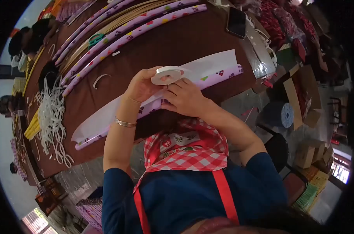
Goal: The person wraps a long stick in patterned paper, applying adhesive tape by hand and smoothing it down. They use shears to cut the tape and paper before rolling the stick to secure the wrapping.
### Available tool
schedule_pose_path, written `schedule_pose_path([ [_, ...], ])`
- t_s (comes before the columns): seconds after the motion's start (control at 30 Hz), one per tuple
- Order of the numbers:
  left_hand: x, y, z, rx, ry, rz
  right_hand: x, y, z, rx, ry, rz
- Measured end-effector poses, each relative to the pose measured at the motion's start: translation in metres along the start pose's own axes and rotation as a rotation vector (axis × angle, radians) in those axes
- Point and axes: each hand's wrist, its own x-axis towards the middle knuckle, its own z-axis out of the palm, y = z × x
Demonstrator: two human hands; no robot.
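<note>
My left hand (143, 86) grips a roll of white tape (160, 79) by its left side, thumb on top. My right hand (186, 97) is closed, its bent fingers at the roll's lower right edge. Both hands are over a partly unrolled sheet of purple patterned paper (211, 80), whose white underside faces up. The sheet's rolled edge runs along the near side of the table, passing under my hands.
The table has a brown cloth (161, 43). Long purple paper-wrapped rods (145, 29) lie across its far side with green scissors (95, 39). White strips (52, 113) hang at the left. A phone (236, 22) lies at the far right, and cardboard boxes (297, 97) stand beyond.
</note>
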Motion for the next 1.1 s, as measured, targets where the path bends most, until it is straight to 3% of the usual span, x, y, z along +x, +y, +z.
schedule_pose_path([
  [0.07,0.006,-0.002,-0.005,-0.057,-0.02,-0.029,0.0,0.002,-0.005,-0.017,0.058,-0.072],
  [0.13,-0.001,0.003,0.003,0.171,0.005,0.016,-0.012,0.009,-0.01,0.046,0.039,0.003],
  [0.2,0.002,0.001,-0.001,0.208,-0.007,-0.029,-0.021,0.023,-0.023,0.024,0.133,0.12],
  [0.3,0.006,0.002,0.003,0.428,-0.265,0.071,-0.027,0.042,-0.042,0.136,0.23,0.223],
  [0.47,0.004,0.005,0.018,0.61,-0.244,0.092,-0.02,0.047,-0.054,0.384,0.353,0.395],
  [0.6,0.004,0.009,0.025,0.804,-0.206,0.048,-0.016,0.049,-0.056,0.468,0.34,0.432],
  [0.67,0.005,0.012,0.025,0.877,-0.207,0.084,-0.015,0.052,-0.06,0.442,0.219,0.409],
  [1.1,0.005,0.012,0.022,0.886,-0.211,0.072,-0.006,0.054,-0.066,0.454,0.062,0.479],
])
